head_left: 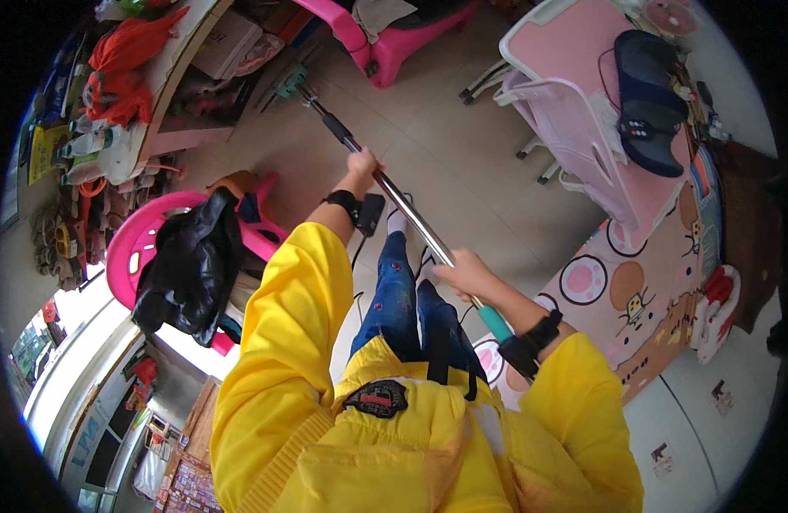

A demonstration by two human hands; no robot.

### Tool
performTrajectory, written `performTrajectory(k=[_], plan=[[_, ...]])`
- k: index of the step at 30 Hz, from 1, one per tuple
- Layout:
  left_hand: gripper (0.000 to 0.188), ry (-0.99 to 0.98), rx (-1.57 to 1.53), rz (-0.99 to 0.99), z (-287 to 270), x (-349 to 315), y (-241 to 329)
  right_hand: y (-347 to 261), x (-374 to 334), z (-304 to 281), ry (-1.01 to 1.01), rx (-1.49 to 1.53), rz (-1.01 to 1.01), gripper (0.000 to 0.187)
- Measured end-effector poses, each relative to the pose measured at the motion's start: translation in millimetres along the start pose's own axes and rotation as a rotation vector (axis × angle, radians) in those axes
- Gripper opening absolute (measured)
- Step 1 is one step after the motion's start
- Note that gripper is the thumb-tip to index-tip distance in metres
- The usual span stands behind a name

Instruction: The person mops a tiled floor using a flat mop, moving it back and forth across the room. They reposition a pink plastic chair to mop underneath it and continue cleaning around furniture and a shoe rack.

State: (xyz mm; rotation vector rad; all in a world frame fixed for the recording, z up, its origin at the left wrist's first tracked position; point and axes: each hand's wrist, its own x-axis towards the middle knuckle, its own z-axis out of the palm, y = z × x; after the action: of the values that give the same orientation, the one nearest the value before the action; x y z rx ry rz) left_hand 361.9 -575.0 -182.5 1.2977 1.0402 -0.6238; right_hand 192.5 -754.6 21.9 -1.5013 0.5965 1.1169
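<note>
A mop with a silver pole (420, 224) runs slantwise in front of me, from the upper left down to my right forearm. My left hand (361, 165) is closed around the pole just below its dark upper sleeve. Lower down, my right hand (469, 275) grips the pole above a green handle section (495, 323). At the far end, the green mop head (291, 81) is on the floor beside the low shelf; its underside is hidden. Black bands circle both wrists, and a small dark box (370, 214) shows beside the left one.
To the left, a black jacket (193, 265) lies over a pink chair (125, 248). Ahead is another pink chair (381, 51). A pink folding table (569, 51) and a cartoon-patterned mat (616, 282) are on the right. Shelves (185, 77) with bags and bottles line the far left.
</note>
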Motion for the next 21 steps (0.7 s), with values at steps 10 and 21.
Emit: performTrajectory(k=[10,21], plan=[[0.038,0.399,0.495,0.17,-16,98,2,-10,88,45,0.084,-0.28,0.127,0.037],[0.028,0.38,0.45,-0.295,64,-167,-211,166,-156,2,0.038,-0.289,0.557,0.036]])
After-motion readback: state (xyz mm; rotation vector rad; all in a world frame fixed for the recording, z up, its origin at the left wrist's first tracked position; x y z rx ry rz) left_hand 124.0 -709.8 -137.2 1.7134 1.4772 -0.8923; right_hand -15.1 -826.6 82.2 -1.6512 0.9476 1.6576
